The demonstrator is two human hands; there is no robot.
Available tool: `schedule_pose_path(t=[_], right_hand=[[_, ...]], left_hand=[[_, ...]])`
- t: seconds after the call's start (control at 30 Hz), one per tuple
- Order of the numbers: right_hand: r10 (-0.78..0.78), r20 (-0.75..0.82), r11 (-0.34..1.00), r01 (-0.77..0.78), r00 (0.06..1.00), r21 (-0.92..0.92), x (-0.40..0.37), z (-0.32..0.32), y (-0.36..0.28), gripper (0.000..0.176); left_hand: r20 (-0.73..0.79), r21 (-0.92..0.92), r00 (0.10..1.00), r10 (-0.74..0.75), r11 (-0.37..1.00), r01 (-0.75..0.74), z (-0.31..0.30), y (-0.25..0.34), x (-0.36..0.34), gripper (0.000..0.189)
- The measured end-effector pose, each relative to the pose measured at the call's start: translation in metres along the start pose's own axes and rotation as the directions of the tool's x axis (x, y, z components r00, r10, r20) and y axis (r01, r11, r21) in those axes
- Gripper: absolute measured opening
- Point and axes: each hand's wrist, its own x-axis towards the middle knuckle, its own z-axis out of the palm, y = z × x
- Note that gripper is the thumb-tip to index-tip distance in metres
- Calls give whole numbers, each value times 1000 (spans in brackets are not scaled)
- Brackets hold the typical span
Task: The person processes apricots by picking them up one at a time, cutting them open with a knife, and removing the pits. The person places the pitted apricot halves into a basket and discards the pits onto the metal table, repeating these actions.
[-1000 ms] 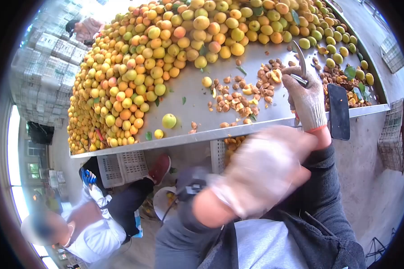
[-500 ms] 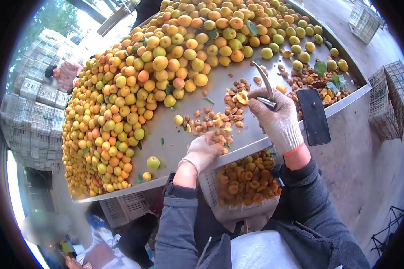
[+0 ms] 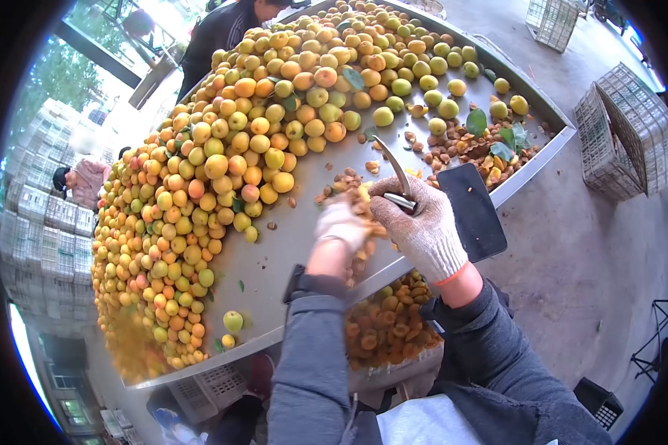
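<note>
My right hand point(image 3: 421, 228), in a pale knit glove with an orange cuff, is closed around a curved metal knife point(image 3: 395, 165) whose blade points up and away. My left hand point(image 3: 343, 225), also gloved, is smeared by motion and sits just left of the right one. Around its fingers are brown apricot pits point(image 3: 345, 182) and torn orange flesh, partly hidden by both hands. Below the table's front edge, a crate holds split apricot halves point(image 3: 390, 319). A large heap of whole apricots point(image 3: 223, 163) covers the metal table point(image 3: 260, 285) to the left and back.
A black phone point(image 3: 471, 211) lies over the table's right edge, near pits and leaves point(image 3: 490, 148). Plastic crates point(image 3: 623, 133) stand on the floor at right. One person point(image 3: 219, 37) is behind the heap, another point(image 3: 85, 182) at far left by stacked crates.
My left hand has moved from the table's front edge back over the pits, closer to my right hand. The right hand keeps its hold on the knife. The whole view has shifted.
</note>
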Motion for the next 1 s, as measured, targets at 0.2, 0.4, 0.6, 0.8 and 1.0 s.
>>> schedule_pose_path(t=[0.2, 0.4, 0.6, 0.8, 1.0], right_hand=[[-57, -47, 998, 56, 997, -28, 0, -14, -6, 11], [-70, -16, 995, 68, 997, -78, -2, -22, -9, 9], [-113, 0, 992, 113, 994, -62, -4, -8, 1, 9], [62, -16, 998, -62, 998, 6, -11, 0, -11, 9], [0, 162, 999, 5, 987, -34, -29, 52, 9, 14]], left_hand=[[-154, 460, 971, 182, 883, -93, 7, 1, -24, 47], [-154, 509, 947, -283, 798, 321, -22, -75, -87, 48], [-17, -20, 984, 175, 984, -176, 50, -28, -31, 47], [-219, -415, 910, 351, 811, -413, 24, -29, -95, 59], [-314, -724, 827, 466, 446, -526, 35, -53, -129, 72]])
